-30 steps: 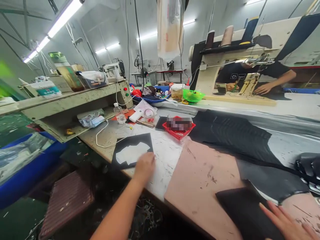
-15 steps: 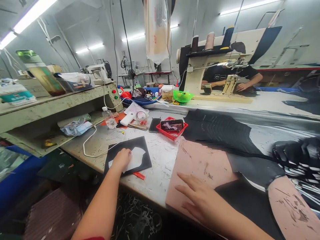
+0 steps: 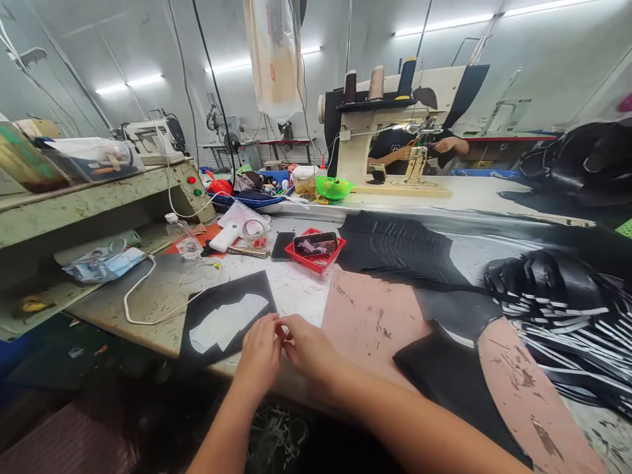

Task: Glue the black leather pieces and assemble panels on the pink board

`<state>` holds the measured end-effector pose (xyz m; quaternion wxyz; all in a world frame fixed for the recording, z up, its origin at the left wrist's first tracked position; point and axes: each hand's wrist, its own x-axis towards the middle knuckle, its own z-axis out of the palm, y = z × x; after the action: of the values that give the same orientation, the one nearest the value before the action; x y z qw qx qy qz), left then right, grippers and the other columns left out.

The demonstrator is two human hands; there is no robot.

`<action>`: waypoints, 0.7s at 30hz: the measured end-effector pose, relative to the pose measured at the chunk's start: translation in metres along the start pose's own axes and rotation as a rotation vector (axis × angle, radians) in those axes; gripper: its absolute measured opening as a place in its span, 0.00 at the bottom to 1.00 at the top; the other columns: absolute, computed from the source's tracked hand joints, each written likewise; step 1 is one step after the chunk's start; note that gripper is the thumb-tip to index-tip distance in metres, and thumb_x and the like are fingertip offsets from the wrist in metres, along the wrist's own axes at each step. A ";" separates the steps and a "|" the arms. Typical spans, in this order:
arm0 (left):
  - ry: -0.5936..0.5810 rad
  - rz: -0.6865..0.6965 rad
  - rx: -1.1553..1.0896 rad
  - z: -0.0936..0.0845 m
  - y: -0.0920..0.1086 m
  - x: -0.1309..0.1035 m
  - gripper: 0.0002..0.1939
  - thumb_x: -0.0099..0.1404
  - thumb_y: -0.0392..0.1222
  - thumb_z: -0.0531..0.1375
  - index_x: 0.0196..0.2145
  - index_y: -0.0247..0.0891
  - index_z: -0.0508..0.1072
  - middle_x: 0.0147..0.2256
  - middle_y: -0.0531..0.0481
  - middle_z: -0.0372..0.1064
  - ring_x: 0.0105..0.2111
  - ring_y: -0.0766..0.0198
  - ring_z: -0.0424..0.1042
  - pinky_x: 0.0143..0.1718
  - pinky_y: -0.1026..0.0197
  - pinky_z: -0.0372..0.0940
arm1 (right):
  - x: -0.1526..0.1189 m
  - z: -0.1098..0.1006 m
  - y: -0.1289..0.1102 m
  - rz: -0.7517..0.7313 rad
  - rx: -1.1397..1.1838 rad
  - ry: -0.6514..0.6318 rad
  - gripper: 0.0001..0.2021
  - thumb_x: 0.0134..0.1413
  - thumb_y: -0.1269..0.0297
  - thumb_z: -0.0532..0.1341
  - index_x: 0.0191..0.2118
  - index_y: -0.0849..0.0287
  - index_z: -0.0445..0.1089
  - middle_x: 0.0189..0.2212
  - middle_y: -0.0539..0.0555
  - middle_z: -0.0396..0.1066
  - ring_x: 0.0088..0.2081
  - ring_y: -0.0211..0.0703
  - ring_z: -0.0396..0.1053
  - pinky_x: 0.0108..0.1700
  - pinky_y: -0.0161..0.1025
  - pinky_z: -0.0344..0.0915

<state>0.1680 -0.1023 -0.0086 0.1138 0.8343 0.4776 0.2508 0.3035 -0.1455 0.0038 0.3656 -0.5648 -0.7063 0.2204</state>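
My left hand (image 3: 260,349) and my right hand (image 3: 310,347) meet over the front edge of the table, fingertips together. Both are closed in a pinch; whatever lies between the fingers, if anything, is too small or hidden to name. Just left of them, a white cut piece (image 3: 227,321) with an irregular outline rests on a dark square sheet (image 3: 261,284). On the right is a pink board (image 3: 368,309) with dark scuffs, partly covered by black material pieces (image 3: 444,375).
A red tray (image 3: 316,263) holds a phone (image 3: 315,244). Behind stands a sewing machine (image 3: 355,138) with a person's hands (image 3: 447,145) beside it. White-edged black strips (image 3: 557,303) pile up at right. A white cable (image 3: 129,306) loops near a clear bottle (image 3: 184,237).
My left hand has left the white piece and moved right. My right hand has come off the pink board to meet it, fingers now closed. The view has turned right.
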 end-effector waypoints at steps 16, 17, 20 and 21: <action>-0.271 0.305 -0.544 0.036 0.122 -0.016 0.12 0.60 0.48 0.52 0.38 0.39 0.66 0.39 0.46 0.69 0.37 0.61 0.69 0.37 0.58 0.67 | -0.185 -0.161 0.031 0.549 0.333 0.979 0.11 0.44 0.58 0.64 0.26 0.58 0.62 0.17 0.45 0.63 0.18 0.34 0.62 0.20 0.31 0.61; -0.385 0.290 -0.608 0.042 0.139 -0.015 0.13 0.60 0.48 0.52 0.38 0.38 0.66 0.38 0.46 0.69 0.35 0.62 0.69 0.36 0.59 0.66 | -0.198 -0.164 0.035 0.605 0.402 1.001 0.13 0.41 0.57 0.65 0.26 0.58 0.61 0.17 0.45 0.63 0.16 0.33 0.61 0.17 0.30 0.59; -0.703 0.191 -0.797 0.061 0.181 -0.013 0.12 0.58 0.47 0.53 0.36 0.38 0.64 0.33 0.49 0.67 0.31 0.64 0.68 0.32 0.62 0.65 | -0.221 -0.159 0.040 0.712 0.546 1.011 0.18 0.35 0.57 0.68 0.30 0.58 0.60 0.18 0.42 0.61 0.14 0.31 0.59 0.13 0.27 0.53; -0.767 0.159 -0.842 0.068 0.192 -0.012 0.10 0.57 0.47 0.54 0.34 0.38 0.62 0.30 0.51 0.66 0.29 0.65 0.67 0.29 0.63 0.64 | -0.225 -0.154 0.040 0.741 0.570 1.002 0.19 0.35 0.57 0.68 0.31 0.57 0.60 0.17 0.42 0.61 0.14 0.31 0.59 0.13 0.27 0.52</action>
<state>0.3404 -0.2089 0.0123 0.5822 0.7817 0.1967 0.1065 0.4684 -0.3664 0.0125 0.6831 -0.6847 -0.1266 0.2203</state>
